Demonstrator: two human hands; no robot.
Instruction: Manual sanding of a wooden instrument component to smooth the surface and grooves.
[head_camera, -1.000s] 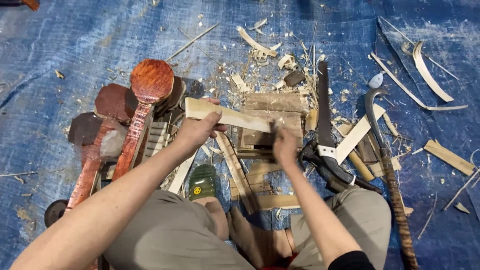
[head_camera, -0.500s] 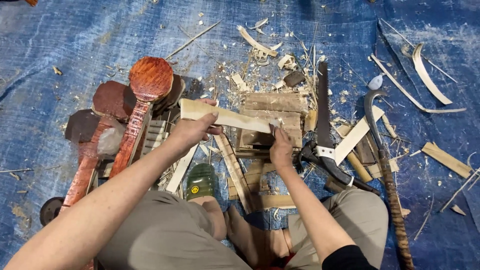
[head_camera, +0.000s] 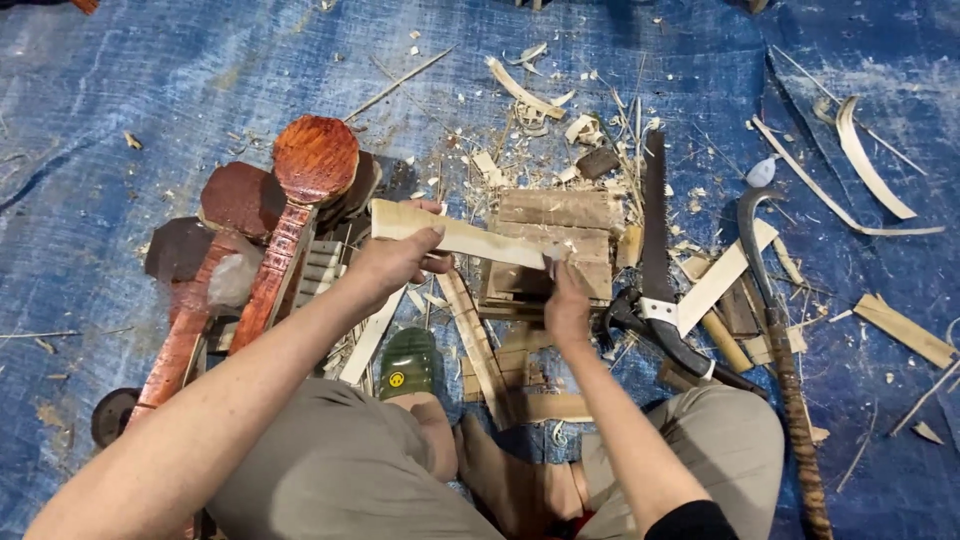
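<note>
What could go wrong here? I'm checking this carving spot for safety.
1. The left hand grips the pale flat wooden strip while the right hand works at its far end; a slip could likely hurt fingers.
2. The long dark saw blade and the curved hooked blade lie open beside the right knee.
3. A bare foot rests among wood offcuts.

free: blue tarp (head_camera: 150, 90) far left | blocked: red paddles (head_camera: 300, 190), saw (head_camera: 655, 250)

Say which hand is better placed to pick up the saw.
Right. The right hand is at the slat's end, beside the saw. The left hand grips the slat farther away.
</note>
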